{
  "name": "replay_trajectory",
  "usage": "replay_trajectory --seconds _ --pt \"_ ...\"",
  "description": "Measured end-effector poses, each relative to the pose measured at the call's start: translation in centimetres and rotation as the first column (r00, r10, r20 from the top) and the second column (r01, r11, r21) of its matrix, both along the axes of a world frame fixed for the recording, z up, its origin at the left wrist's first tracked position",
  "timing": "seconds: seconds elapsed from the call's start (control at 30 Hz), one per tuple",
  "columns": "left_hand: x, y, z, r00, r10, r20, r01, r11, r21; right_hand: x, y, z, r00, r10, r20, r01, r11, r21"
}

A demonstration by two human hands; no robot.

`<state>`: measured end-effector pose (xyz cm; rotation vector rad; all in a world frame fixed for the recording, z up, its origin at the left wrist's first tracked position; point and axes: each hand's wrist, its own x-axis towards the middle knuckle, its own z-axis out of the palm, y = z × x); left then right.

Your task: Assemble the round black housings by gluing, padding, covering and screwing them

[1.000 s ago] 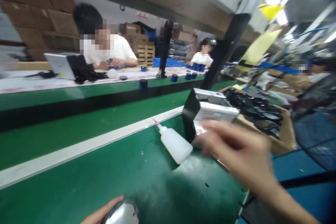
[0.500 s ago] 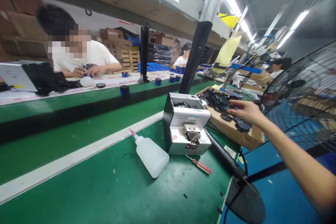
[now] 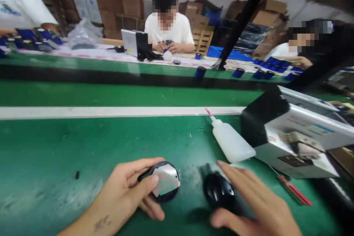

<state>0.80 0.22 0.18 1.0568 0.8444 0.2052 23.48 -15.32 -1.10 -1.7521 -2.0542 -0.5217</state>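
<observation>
My left hand (image 3: pixel 129 190) grips a round black part with a silvery plate (image 3: pixel 165 181) on the green bench (image 3: pixel 83 147), thumb on the plate and fingers curled round the rim. My right hand (image 3: pixel 254 206) holds a round black cap (image 3: pixel 219 191) just to the right, index finger over its top and thumb beneath. The two round parts lie a short gap apart near the bench's front edge.
A white squeeze bottle (image 3: pixel 231 142) with a red nozzle lies behind my right hand. A white and black box-shaped device (image 3: pixel 298 136) stands at the right, a red-handled screwdriver (image 3: pixel 294 191) before it. Beyond the green belt (image 3: pixel 124 94), other people sit among small blue cylinders (image 3: pixel 199 71).
My right hand has come back from the box of black caps at the right, now with a black cap. My view dropped to the bench, where my left hand and its round part show again.
</observation>
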Motion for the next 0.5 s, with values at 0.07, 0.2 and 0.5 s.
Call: replay_trajectory --seconds 0.07,0.2,0.5 --pt "-0.2 0.0 -0.1 0.998 0.044 0.036 -0.043 0.999 -0.018 1.9 -0.9 1.5 0.996 0.072 0.045 -0.066 0.992 -0.108" --pt "-0.5 0.0 -0.9 0.993 0.048 0.104 -0.044 0.998 -0.04 3.1 -1.8 2.6 0.976 0.156 0.15 -0.092 0.927 -0.364" --pt "-0.9 -0.3 -1.1 0.991 0.044 0.124 -0.037 0.998 -0.059 3.2 -1.2 2.0 0.975 0.206 0.077 -0.17 0.928 -0.33"
